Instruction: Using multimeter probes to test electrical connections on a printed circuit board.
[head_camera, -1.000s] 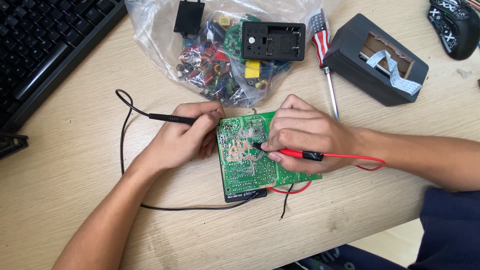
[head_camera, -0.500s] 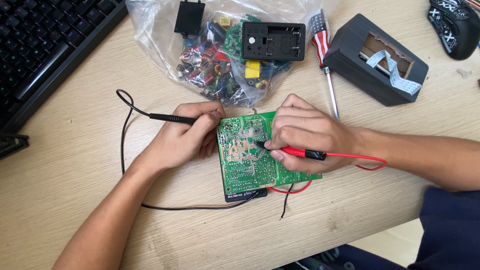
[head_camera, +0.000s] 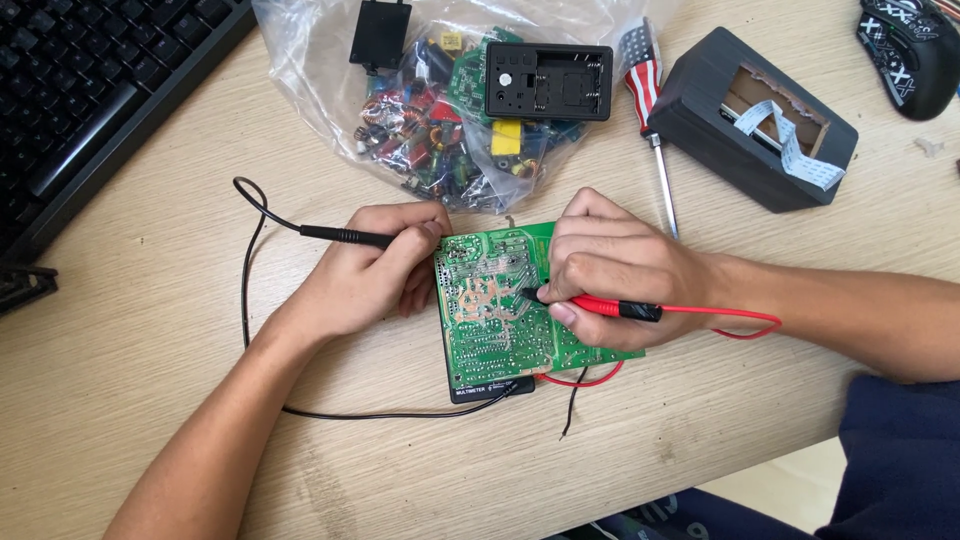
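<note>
A green circuit board (head_camera: 495, 320) lies solder side up on the wooden table, resting on a black meter (head_camera: 492, 390) whose lower edge shows beneath it. My left hand (head_camera: 368, 270) grips a black test probe (head_camera: 345, 236), its tip at the board's left edge. My right hand (head_camera: 612, 280) holds a red test probe (head_camera: 615, 308) like a pen, the tip touching the board's middle. A black lead (head_camera: 245, 300) loops around my left arm down to the meter. A red lead (head_camera: 735, 322) curls by my right wrist.
A clear plastic bag (head_camera: 440, 130) of electronic parts lies behind the board, a black plastic case (head_camera: 548, 80) on it. A screwdriver (head_camera: 650, 120) and a dark box (head_camera: 762, 120) sit right of it. Keyboard (head_camera: 90, 90) at far left, black mouse (head_camera: 910, 55) at top right.
The red probe's tip has shifted slightly across the board. Hands and board otherwise hold their places.
</note>
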